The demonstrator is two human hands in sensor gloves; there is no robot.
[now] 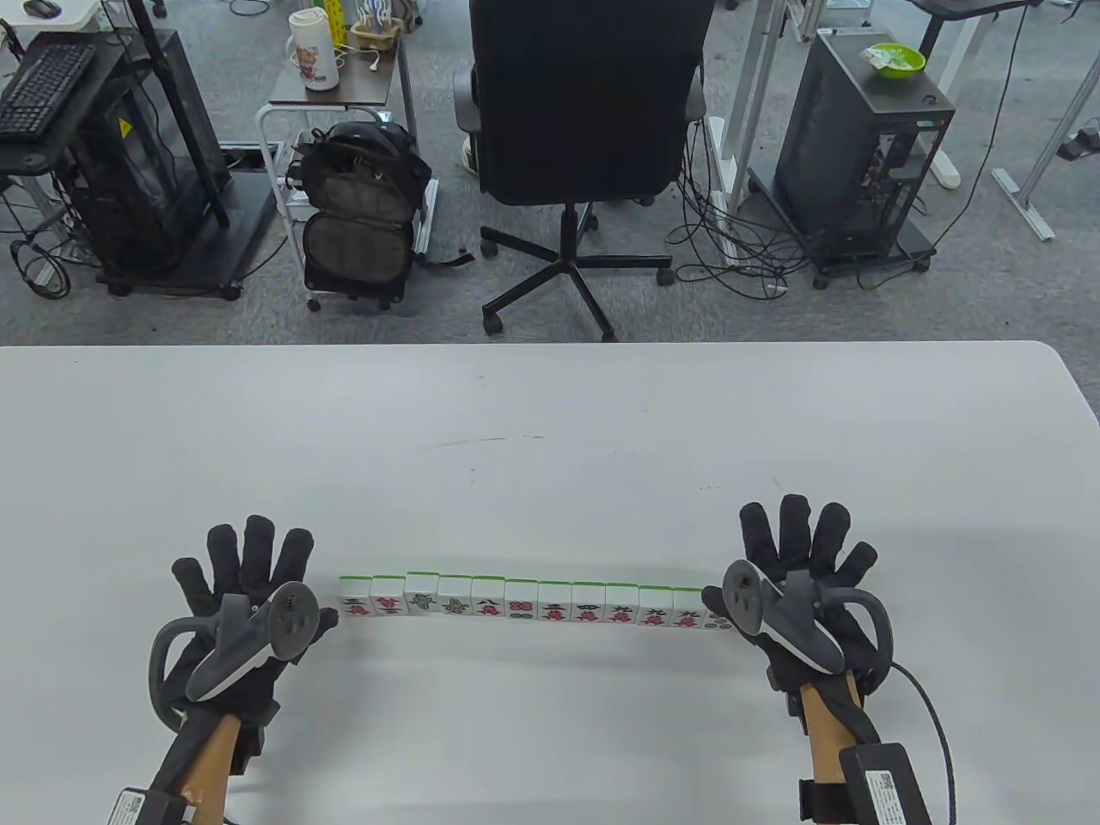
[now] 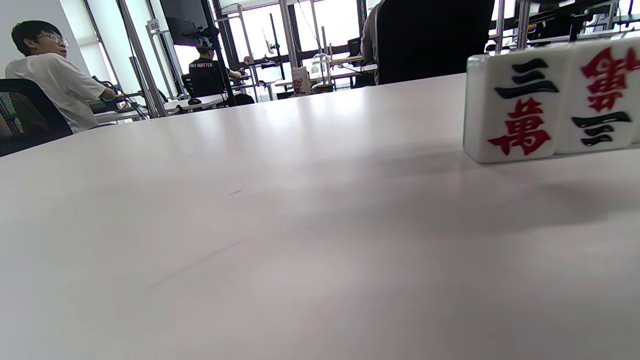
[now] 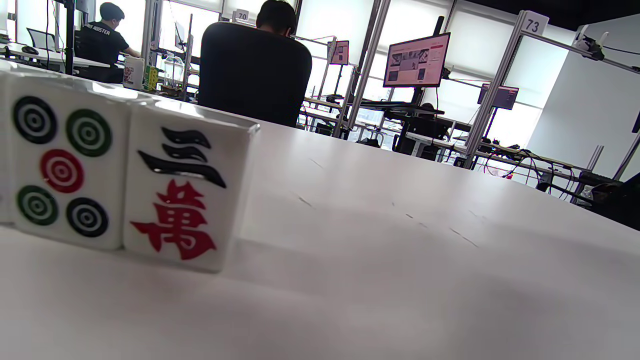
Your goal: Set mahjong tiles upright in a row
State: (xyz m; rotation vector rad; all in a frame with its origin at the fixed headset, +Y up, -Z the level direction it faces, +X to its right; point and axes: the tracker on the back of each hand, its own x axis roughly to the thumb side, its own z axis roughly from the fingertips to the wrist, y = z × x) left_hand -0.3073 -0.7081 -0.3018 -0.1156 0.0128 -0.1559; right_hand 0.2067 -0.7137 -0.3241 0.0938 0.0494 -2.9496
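White mahjong tiles (image 1: 524,600) stand upright, touching, row at table (image 1: 550,412) 6 o'clock. Left hand (image 1: 245,593) at 9 o'clock end, right hand (image 1: 795,571) at 3 o'clock end; both splayed, grasping nothing, likely bracketing row to square it.

The tiles (image 1: 524,601) stand side by side in one row across the lower middle of the counter (image 1: 550,430). My left hand (image 1: 241,601) lies at the row's left end, my right hand (image 1: 799,576) at its right end.
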